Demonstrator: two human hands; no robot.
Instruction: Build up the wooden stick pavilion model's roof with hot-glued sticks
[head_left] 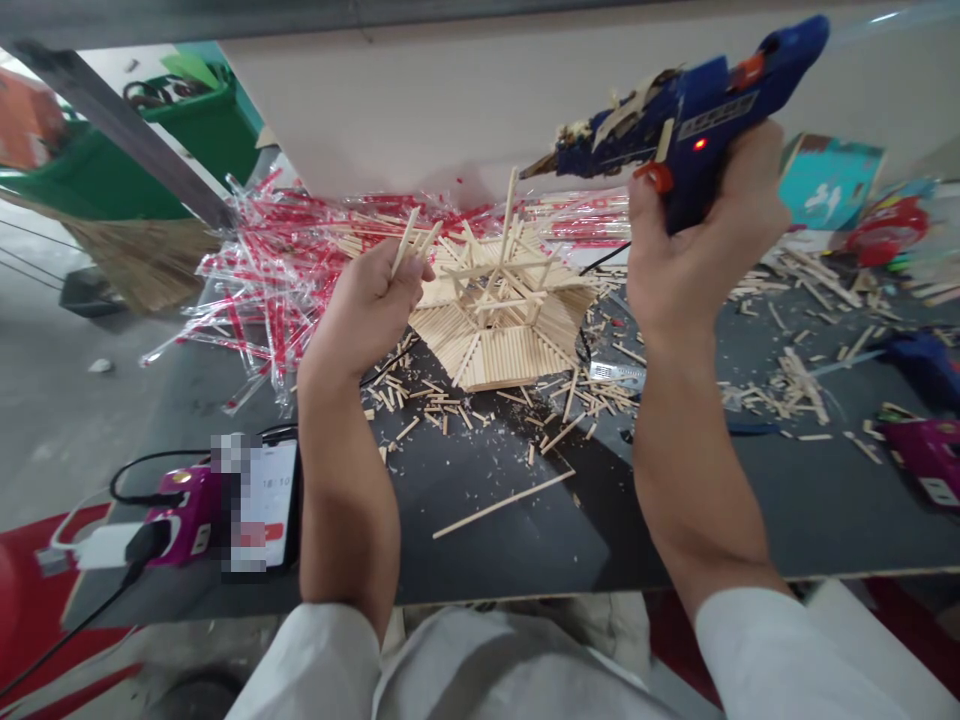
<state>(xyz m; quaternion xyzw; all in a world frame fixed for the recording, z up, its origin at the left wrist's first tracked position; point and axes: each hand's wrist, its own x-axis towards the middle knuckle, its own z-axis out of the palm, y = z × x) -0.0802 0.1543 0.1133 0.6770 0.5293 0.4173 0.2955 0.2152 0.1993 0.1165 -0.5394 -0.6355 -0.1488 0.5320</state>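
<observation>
My right hand is wrapped round a blue glue gun, raised above the table with its red light lit. The gun's nozzle points left, close to the top of an upright stick. That stick rises from a structure of thin wooden sticks, roof-like with sloping panels and a frame of crossed sticks at its middle. To the left of the structure, my left hand is closed on a few short wooden sticks that poke up between the fingers.
Clear and red plastic wrappers pile up at the left. Broken stick bits litter the dark table, where one long stick lies. A phone and purple power strip sit front left; a turquoise container stands right.
</observation>
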